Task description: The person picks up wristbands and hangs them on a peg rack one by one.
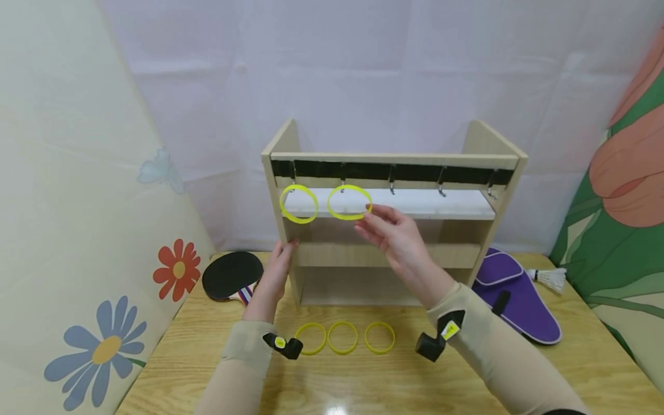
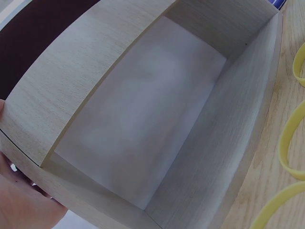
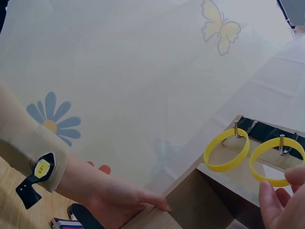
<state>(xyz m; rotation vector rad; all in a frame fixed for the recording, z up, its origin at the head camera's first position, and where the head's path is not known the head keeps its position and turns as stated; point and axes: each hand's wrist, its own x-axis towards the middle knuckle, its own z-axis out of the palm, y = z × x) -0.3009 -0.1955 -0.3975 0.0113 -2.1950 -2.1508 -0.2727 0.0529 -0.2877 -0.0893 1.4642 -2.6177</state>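
I'm watching the right hand (image 1: 398, 237) pinching the yellow ring (image 1: 346, 217) from the right at a hook (image 3: 281, 144), left hand (image 1: 276, 271) gripping the rack (image 1: 446, 255).

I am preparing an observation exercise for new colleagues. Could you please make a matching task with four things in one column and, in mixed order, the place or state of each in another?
1. Right hand
2. Left hand
3. Paddle
4. Shuttlecock

A. Beside the purple case
B. Gripping the shelf
C. Pinching a yellow ring
D. On the table, left of the shelf

Pairs: 1-C; 2-B; 3-D; 4-A
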